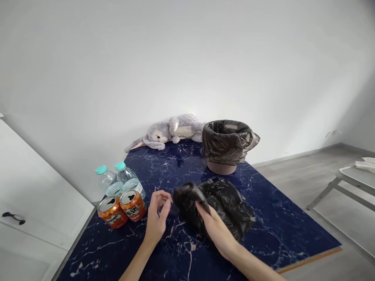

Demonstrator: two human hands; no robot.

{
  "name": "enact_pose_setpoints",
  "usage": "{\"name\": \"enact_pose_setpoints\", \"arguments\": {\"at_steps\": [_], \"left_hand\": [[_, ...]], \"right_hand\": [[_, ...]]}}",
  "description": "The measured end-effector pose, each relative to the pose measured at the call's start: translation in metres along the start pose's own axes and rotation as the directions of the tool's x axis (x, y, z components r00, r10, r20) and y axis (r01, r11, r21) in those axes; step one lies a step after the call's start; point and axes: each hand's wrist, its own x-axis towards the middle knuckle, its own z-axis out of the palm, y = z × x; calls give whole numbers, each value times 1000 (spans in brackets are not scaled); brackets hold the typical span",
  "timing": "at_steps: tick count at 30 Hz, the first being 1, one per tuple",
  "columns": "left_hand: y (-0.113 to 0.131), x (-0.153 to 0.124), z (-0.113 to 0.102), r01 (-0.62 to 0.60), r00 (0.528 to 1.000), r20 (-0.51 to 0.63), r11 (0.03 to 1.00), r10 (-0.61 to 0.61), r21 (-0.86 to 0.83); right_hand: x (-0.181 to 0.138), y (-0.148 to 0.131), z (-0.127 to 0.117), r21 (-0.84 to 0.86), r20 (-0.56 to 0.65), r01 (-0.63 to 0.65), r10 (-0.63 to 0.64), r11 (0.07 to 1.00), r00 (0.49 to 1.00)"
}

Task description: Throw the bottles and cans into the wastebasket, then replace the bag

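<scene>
A crumpled black plastic bag (225,203) lies in the middle of the dark blue marbled table (272,222). My right hand (215,228) rests against its near side, fingers closed on a fold of the bag. My left hand (156,218) hovers just left of the bag, fingers curled with the tips apart and nothing in them, close to the bag's left end.
Two orange drink cans (121,210) and two clear water bottles (120,180) with teal caps stand at the table's left edge. A bin lined with a black bag (227,142) and a grey plush rabbit (170,132) sit at the back. A white cabinet stands left, a grey bench right.
</scene>
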Motion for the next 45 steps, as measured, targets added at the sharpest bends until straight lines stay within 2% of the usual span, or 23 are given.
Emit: {"name": "enact_pose_setpoints", "arguments": {"at_steps": [2, 4, 6, 8, 9, 11, 12, 14, 17, 19, 21, 24, 27, 30, 34, 37, 40, 43, 45], "left_hand": [[-1, -4, 2, -81, 994, -68, 994, 86, 69], [3, -7, 4, -197, 980, 37, 962, 193, 189], [9, -9, 6, -322, 937, 249, 885, 246, 336], [15, -8, 8, -405, 881, 423, 800, 213, 442], [18, -7, 8, -416, 867, 464, 780, 184, 467], [20, -4, 9, -421, 847, 512, 766, 141, 485], [19, -3, 10, -424, 838, 531, 766, 129, 483], [17, -2, 12, -432, 815, 569, 774, 113, 464], [11, -2, 14, -412, 803, 588, 803, 97, 431], [9, -2, 14, -380, 825, 558, 815, 85, 438], [7, -2, 14, -356, 855, 512, 811, 82, 464], [7, -2, 13, -335, 875, 481, 795, 63, 506], [8, -3, 13, -357, 853, 520, 779, 46, 516], [8, -3, 13, -386, 839, 540, 768, 62, 511], [3, -3, 14, -370, 846, 531, 772, 50, 517], [1, -2, 14, -366, 867, 491, 783, 90, 504], [0, -3, 13, -363, 890, 434, 789, 137, 496], [1, -3, 12, -355, 903, 403, 789, 150, 501], [3, -3, 12, -353, 906, 395, 788, 153, 505]], "right_hand": [[-5, -5, 2, 251, -81, -182, 208, 951, 975], [-7, -4, -2, 315, -96, -205, 246, 927, 965], [-8, 2, -15, 173, -127, -103, 126, 980, 984], [-10, 10, -33, -116, -224, 73, -97, 991, 970], [-13, 13, -41, -280, -283, 150, -231, 948, 931], [-22, 15, -53, -568, -348, 209, -462, 796, 815], [-28, 13, -55, -674, -325, 215, -545, 707, 772], [-40, 7, -50, -807, -172, 262, -635, 529, 753], [-48, 1, -31, -863, 149, 409, -626, 295, 766], [-43, 5, -21, -878, 277, 445, -571, 177, 773], [-31, 16, -18, -901, 317, 423, -523, 94, 791], [-11, 39, -25, -948, 268, 318, -484, 23, 833], [3, 60, -39, -978, 187, 208, -448, -3, 874], [7, 67, -50, -985, 155, 173, -430, 4, 890], [-9, 59, -50, -982, 142, 186, -497, 41, 856], [-29, 54, -42, -967, 190, 251, -543, 40, 818], [-38, 54, -35, -954, 226, 296, -549, 41, 805], [-32, 56, -35, -957, 163, 268, -550, 115, 819], [-27, 52, -39, -939, 109, 263, -532, 223, 839]]}}
